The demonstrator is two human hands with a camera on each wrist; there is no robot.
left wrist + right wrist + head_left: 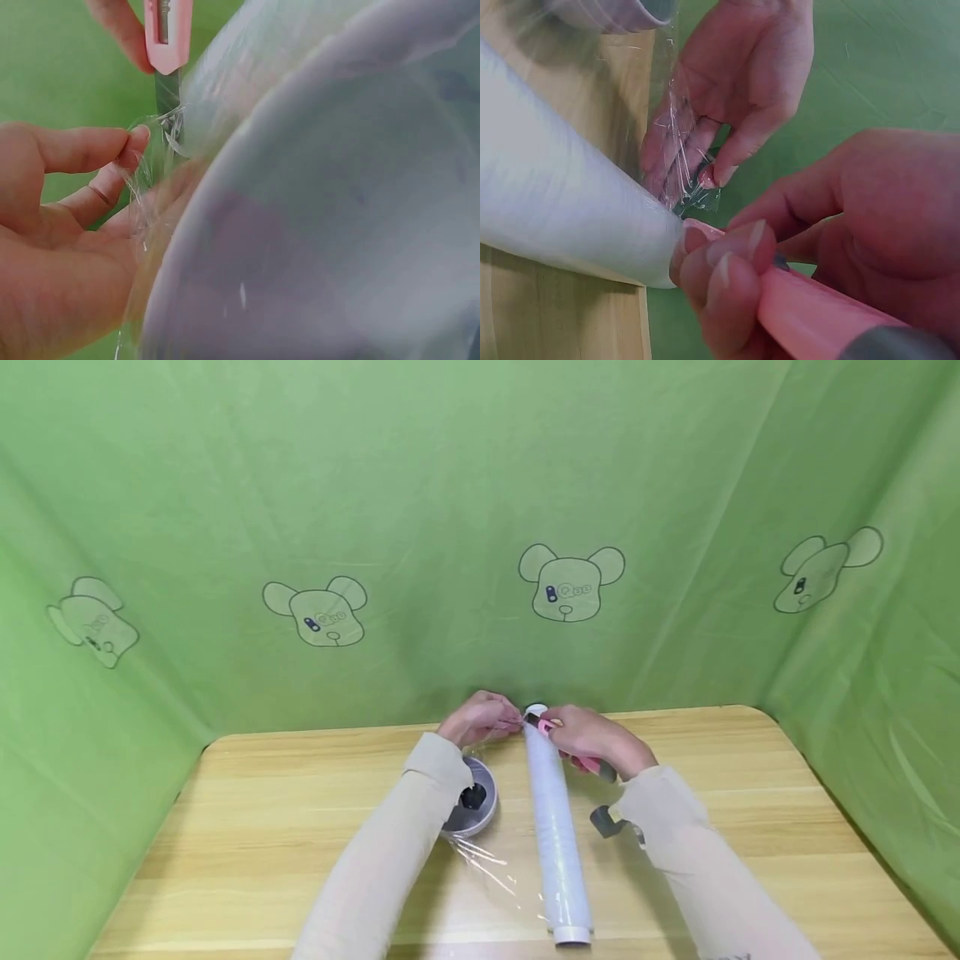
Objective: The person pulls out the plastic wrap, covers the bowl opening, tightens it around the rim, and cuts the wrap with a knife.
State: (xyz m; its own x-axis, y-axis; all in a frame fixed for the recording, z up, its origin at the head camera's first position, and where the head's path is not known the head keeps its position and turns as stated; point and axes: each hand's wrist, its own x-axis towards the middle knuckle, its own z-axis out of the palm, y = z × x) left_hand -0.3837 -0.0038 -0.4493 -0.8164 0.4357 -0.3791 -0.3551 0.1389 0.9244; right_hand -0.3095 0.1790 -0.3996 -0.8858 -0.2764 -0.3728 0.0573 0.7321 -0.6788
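A long roll of cling film (557,835) lies on the table, pointing away from me. At its far end my left hand (487,717) pinches the bunched edge of the clear film (146,187) between thumb and forefinger. My right hand (588,733) grips a pink utility knife (810,307) with a grey end. Its dark blade (167,94) meets the stretched film beside the roll's end in the left wrist view. A round whitish bowl (491,802) stands left of the roll, partly behind my left sleeve, with film spread near it. A dark object (473,796) shows inside the bowl.
The wooden table (285,827) ends at a back edge just under my hands, against a green cloth wall (450,527). Green cloth also rises on both sides. A dark grey object (606,821) sits beside my right sleeve, partly hidden.
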